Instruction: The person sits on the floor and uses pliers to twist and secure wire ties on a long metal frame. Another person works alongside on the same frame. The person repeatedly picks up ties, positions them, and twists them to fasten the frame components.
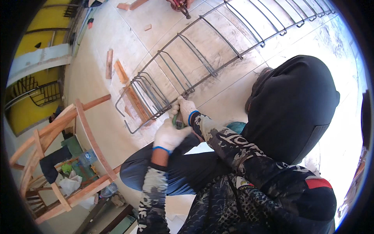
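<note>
In white gloves, both my hands work close together at the near long bar of a steel rebar cage [202, 66]. My left hand [168, 135] is closed around a green-handled tool [179, 122]; its working end is hidden between the hands. Just beyond it, my right hand [187, 106] has its fingers curled against the near bar, beside a stirrup joint. What those fingers pinch is too small to make out. Several bent stirrups [146, 91] are bunched at the cage's left end, left of my hands.
At the top, another person's hand [183, 3] holds red-handled pincers [187, 15] near the cage. Wood pieces [109, 64] and brick-coloured chunks [123, 6] lie on the tiled floor [128, 43]. A wooden chair frame [91, 132] stands at left, with bottles and bags. My bent knee [296, 101] is at right.
</note>
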{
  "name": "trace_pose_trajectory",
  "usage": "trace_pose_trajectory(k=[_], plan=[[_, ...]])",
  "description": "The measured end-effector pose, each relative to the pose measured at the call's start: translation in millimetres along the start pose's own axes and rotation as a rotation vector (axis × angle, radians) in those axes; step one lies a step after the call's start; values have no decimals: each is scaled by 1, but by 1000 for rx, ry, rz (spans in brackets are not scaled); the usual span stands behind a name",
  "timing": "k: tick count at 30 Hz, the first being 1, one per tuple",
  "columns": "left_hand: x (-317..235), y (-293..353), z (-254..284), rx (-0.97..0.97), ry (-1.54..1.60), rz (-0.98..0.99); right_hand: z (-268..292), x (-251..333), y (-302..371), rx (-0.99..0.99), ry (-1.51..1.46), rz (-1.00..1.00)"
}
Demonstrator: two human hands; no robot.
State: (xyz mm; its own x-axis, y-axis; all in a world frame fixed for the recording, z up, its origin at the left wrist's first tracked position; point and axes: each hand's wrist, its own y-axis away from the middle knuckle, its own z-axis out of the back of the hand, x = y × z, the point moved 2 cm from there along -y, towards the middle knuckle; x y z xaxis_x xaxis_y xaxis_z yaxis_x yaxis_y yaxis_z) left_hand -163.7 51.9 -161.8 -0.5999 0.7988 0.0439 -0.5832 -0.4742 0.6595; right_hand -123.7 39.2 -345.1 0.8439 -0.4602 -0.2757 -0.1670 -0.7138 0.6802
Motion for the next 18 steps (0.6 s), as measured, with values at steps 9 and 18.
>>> trace_pose_trajectory(k=[9, 18], plan=[[11, -25, -30, 59, -58, 121, 11, -6, -2, 61, 55, 59], [21, -31, -38, 464, 817, 376, 16, 3, 18, 211, -199, -19]])
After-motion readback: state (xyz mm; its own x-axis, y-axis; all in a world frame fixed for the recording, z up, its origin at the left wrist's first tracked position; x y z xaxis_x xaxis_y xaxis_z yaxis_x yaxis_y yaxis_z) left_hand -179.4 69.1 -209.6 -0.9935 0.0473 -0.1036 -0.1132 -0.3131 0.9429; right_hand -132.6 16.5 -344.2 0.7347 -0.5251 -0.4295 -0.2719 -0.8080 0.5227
